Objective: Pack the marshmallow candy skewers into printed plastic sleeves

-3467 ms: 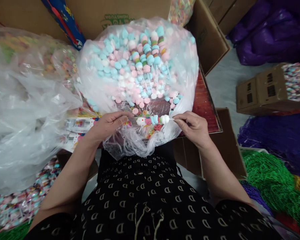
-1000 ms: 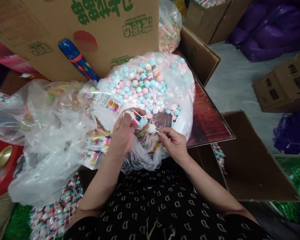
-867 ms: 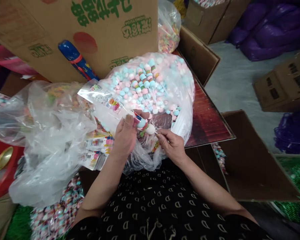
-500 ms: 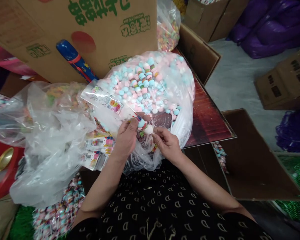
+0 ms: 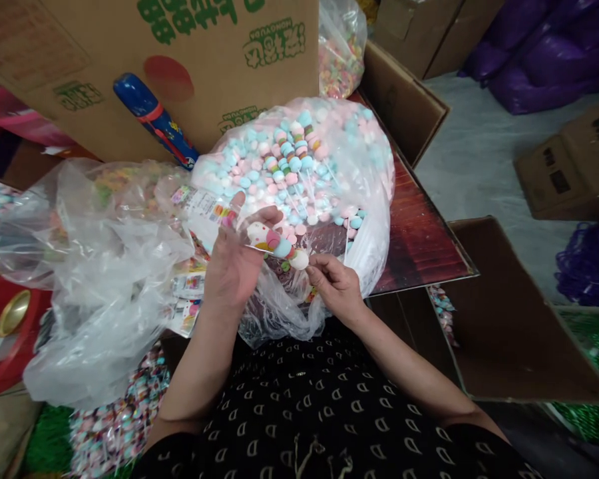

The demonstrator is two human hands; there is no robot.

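Before a brown cardboard box with green print [image 5: 219,86], the left hand [image 5: 237,256] opens loosely around a clear printed plastic wrapper [image 5: 204,206]. The right hand [image 5: 334,283] pinches a pastel marshmallow skewer [image 5: 284,249] partly inside it.

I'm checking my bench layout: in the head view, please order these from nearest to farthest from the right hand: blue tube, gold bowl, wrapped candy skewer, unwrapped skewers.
From the right hand:
1. Candy skewer, at its fingertips
2. Unwrapped skewers, ahead, slightly left
3. Blue tube, ahead, well left
4. Gold bowl, far left
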